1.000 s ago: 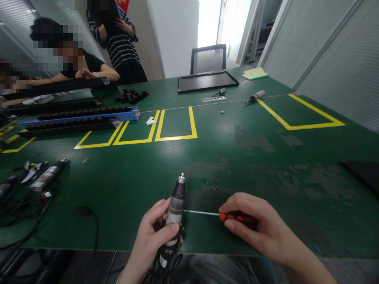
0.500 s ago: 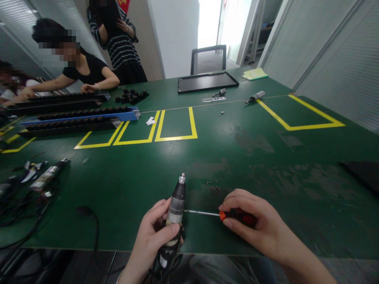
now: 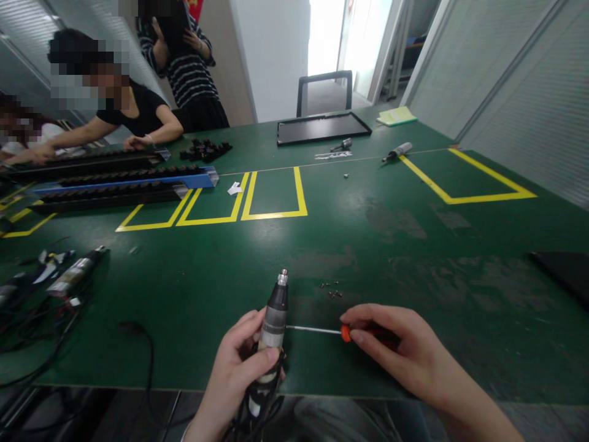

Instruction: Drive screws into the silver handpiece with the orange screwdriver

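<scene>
My left hand (image 3: pixel 242 362) is wrapped round an electric screwdriver (image 3: pixel 274 322), a dark and silver body whose metal nose points up and away from me. From the right, my right hand (image 3: pixel 391 344) grips a hand screwdriver (image 3: pixel 345 333) with a red and black handle, mostly hidden by the fingers. Its thin shaft runs level to the left, and the tip meets the side of the electric screwdriver, at about the middle of its body. Just beyond the shaft, several small screws (image 3: pixel 335 294) lie loose on the green table (image 3: pixel 207 294).
Another electric screwdriver (image 3: pixel 73 276) lies among cables at the left. Long rails (image 3: pixel 193 177) with black parts stand further back, where a co-worker (image 3: pixel 138 110) reaches over them. A black frame (image 3: pixel 324 127) and a pen-shaped tool (image 3: pixel 398 151) lie at the far side.
My right hand's fingers have shifted on the screwdriver handle, turning over it. The shaft stays against the electric screwdriver, and my left hand has hardly moved.
</scene>
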Action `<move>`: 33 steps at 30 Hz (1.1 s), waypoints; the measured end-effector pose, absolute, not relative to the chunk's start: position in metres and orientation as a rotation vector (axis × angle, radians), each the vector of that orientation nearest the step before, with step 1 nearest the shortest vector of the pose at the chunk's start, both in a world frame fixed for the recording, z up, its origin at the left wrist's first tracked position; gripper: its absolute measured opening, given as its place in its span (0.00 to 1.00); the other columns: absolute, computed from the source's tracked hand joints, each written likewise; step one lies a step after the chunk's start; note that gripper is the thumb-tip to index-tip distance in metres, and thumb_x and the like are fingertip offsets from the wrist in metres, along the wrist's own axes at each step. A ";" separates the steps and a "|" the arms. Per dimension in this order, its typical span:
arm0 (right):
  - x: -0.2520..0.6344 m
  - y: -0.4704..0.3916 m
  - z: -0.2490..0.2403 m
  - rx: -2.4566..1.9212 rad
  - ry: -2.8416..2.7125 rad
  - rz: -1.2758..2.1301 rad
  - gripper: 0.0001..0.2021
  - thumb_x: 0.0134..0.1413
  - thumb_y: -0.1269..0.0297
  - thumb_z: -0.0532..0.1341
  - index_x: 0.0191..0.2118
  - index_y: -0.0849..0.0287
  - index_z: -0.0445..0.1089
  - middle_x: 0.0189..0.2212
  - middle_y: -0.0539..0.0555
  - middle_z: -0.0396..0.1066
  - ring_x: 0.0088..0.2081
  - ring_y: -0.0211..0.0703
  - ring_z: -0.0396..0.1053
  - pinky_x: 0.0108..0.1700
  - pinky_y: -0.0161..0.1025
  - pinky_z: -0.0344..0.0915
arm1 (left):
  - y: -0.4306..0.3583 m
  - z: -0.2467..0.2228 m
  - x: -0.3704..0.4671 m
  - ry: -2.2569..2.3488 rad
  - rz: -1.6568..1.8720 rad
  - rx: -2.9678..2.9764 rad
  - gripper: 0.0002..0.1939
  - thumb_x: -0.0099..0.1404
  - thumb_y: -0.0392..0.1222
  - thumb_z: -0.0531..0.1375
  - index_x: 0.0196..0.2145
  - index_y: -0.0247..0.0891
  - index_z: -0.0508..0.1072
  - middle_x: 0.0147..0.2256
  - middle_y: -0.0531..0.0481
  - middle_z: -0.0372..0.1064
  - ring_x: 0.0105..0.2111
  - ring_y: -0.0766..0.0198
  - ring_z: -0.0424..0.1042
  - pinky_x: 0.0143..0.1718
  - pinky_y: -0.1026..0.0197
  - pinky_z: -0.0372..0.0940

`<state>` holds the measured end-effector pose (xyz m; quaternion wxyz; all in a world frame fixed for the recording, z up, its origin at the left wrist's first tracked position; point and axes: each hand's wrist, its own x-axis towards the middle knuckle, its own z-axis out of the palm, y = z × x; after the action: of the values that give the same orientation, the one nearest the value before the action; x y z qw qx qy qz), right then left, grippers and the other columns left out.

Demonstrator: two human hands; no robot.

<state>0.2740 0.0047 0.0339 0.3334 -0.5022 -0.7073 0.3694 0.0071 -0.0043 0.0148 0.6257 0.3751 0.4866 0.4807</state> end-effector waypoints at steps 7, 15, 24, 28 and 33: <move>0.276 0.004 0.043 -1.310 -1.867 0.909 0.05 0.52 0.68 0.67 0.36 0.56 0.79 0.30 0.53 0.80 0.30 0.45 0.77 0.31 0.36 0.71 | -0.004 0.010 0.005 1.116 1.100 0.870 0.23 0.52 0.42 0.74 0.47 0.36 0.84 0.34 0.49 0.69 0.24 0.62 0.71 0.20 0.63 0.69; 0.275 0.006 0.043 -1.349 -1.933 0.956 0.05 0.53 0.69 0.64 0.35 0.58 0.79 0.31 0.54 0.80 0.31 0.45 0.77 0.32 0.37 0.71 | -0.005 0.013 0.006 1.110 1.099 0.872 0.21 0.53 0.41 0.73 0.46 0.36 0.84 0.32 0.51 0.69 0.23 0.63 0.72 0.21 0.64 0.69; 0.279 0.013 0.037 -1.243 -2.060 0.831 0.09 0.61 0.63 0.66 0.43 0.58 0.83 0.28 0.55 0.79 0.31 0.45 0.76 0.33 0.37 0.69 | -0.001 0.013 0.003 1.044 1.083 0.875 0.16 0.56 0.44 0.72 0.42 0.36 0.83 0.30 0.52 0.70 0.22 0.63 0.74 0.21 0.65 0.68; 0.281 0.017 0.045 -1.247 -2.096 0.782 0.10 0.61 0.63 0.66 0.44 0.57 0.83 0.30 0.55 0.79 0.32 0.45 0.76 0.34 0.38 0.69 | -0.002 0.011 0.002 1.016 1.088 0.865 0.18 0.57 0.42 0.72 0.46 0.37 0.82 0.31 0.52 0.71 0.23 0.64 0.74 0.22 0.64 0.70; 0.278 0.021 0.061 -1.362 -2.133 0.948 0.12 0.61 0.61 0.65 0.47 0.55 0.82 0.38 0.56 0.83 0.37 0.47 0.78 0.38 0.38 0.71 | -0.001 0.012 0.004 1.031 1.130 0.833 0.18 0.56 0.41 0.72 0.45 0.37 0.83 0.30 0.53 0.69 0.23 0.64 0.74 0.22 0.64 0.71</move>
<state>0.2779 0.0213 0.0606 0.2178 -0.4919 -0.7704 0.3423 0.0038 -0.0012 0.0117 0.6440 0.3659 0.4527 0.4963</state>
